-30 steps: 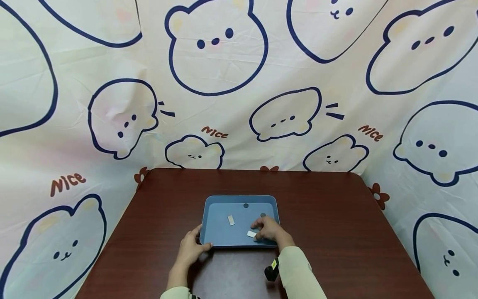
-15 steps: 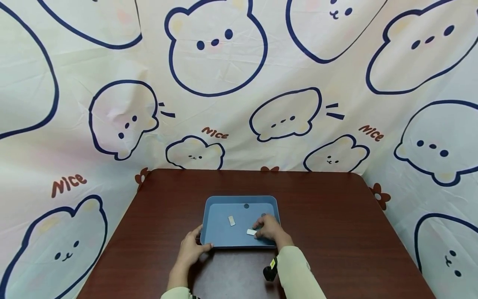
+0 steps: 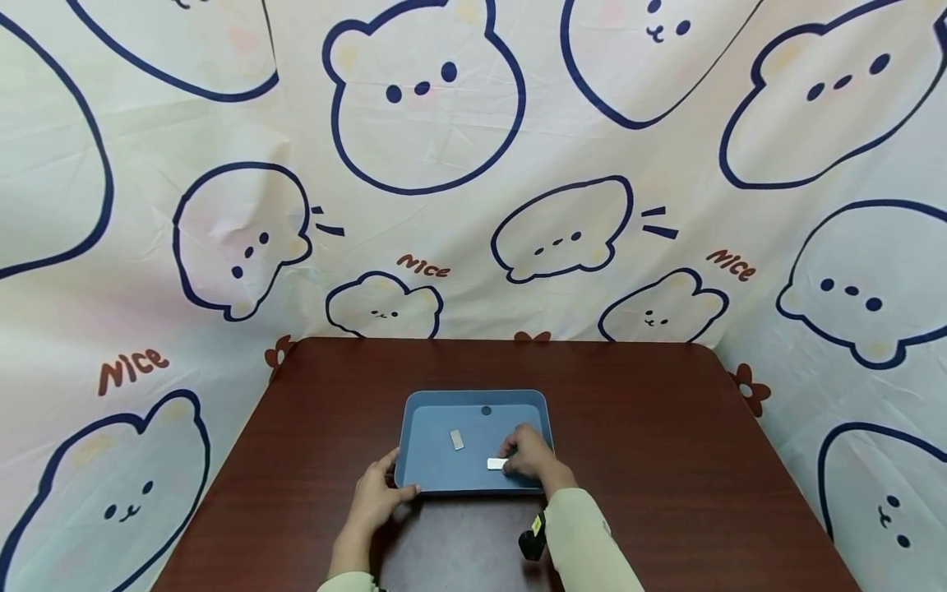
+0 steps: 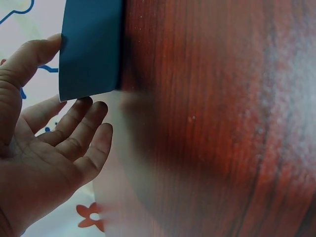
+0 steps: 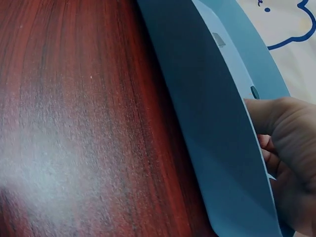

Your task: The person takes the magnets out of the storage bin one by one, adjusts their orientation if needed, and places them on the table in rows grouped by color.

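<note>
A shallow blue tray (image 3: 444,475) lies on the brown table. My left hand (image 3: 373,497) holds its near left corner, thumb on the near rim and fingers at the left side; the left wrist view shows these fingers (image 4: 81,123) loosely bent at the corner. My right hand (image 3: 531,454) is inside the tray's right part, its thumb and finger pinching the right end of a small white rectangular piece (image 3: 496,464). In the right wrist view, the tray wall hides most of that grip. A second pale rectangular piece (image 3: 456,440) lies left of centre.
A small dark round disc (image 3: 486,410) lies near the tray's far wall. Brown table surface (image 3: 666,460) surrounds the tray. A cloth backdrop (image 3: 459,230) with bear drawings hangs behind and at the sides. A black device (image 3: 531,541) sits at my right wrist.
The white piece at my right hand has turned slightly and now lies more level. My right hand has shifted a little, and the disc beyond it is now hidden. My left hand stays put.
</note>
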A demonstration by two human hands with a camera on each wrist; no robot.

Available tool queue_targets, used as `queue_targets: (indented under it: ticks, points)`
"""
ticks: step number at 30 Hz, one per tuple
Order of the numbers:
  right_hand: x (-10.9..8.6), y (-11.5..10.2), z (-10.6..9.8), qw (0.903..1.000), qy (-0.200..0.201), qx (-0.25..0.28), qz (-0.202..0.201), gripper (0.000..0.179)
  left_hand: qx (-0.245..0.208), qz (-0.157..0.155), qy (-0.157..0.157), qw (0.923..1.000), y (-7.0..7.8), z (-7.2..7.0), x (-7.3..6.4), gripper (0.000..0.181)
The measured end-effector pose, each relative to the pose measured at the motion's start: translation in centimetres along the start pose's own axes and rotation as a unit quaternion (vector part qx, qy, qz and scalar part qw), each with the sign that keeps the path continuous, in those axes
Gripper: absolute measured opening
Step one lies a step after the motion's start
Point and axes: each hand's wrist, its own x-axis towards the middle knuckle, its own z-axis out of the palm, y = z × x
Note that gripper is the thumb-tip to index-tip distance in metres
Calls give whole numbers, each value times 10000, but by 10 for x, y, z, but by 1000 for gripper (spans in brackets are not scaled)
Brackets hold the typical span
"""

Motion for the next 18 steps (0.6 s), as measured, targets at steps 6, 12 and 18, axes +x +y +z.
queue_targets:
  ticks: [6,12,18]
  points:
    - [1,-2,-1,9996,-256,136,-44,20,-103,42,-1,9999,-2,0,-1,77]
    - [-4,-3,-3,9975,-441,524,167,16,-202,12,-20,9998,-5,1,-3,76]
    - [-9,-2,-6,9943,-307,1013,132,14,-398,33,-25,9992,-5,2,-1,76]
